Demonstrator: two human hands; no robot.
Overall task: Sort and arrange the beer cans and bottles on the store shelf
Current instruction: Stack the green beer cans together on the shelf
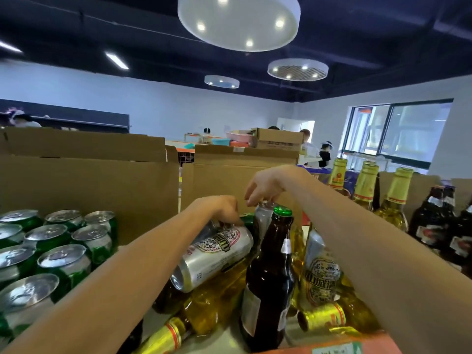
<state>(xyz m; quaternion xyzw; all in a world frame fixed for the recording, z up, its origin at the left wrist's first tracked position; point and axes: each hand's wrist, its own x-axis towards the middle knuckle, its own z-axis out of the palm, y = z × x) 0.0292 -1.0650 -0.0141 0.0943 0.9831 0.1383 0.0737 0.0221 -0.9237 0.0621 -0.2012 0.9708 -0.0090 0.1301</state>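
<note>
While the left grip (pixel 222 210) clenched round the far end of a tilted silver can (pixel 214 254) that lay on a heap of yellow bottles (pixel 212 302), the right grip (pixel 264 186) pinched the top of an upright can (pixel 261 218) just behind a brown bottle (pixel 268 277). Green cans (pixel 63 251) stood packed at the left before cardboard (pixel 102 180), and gold-necked bottles (pixel 367 185) stood upright at the right.

Large round lamp (pixel 238 21) on a dark ceiling (pixel 357 26). Behind and right of the lamp, two smaller round lamps (pixel 297 69). Left of the lamp, strip lights (pixel 117 60). Well below the lamp, tall brown cardboard flaps (pixel 89 175). Below and right of it, a window (pixel 398 131). Straight below, a cardboard box (pixel 278 140) with, perhaps, a pink basin (pixel 238 135) just beside.
</note>
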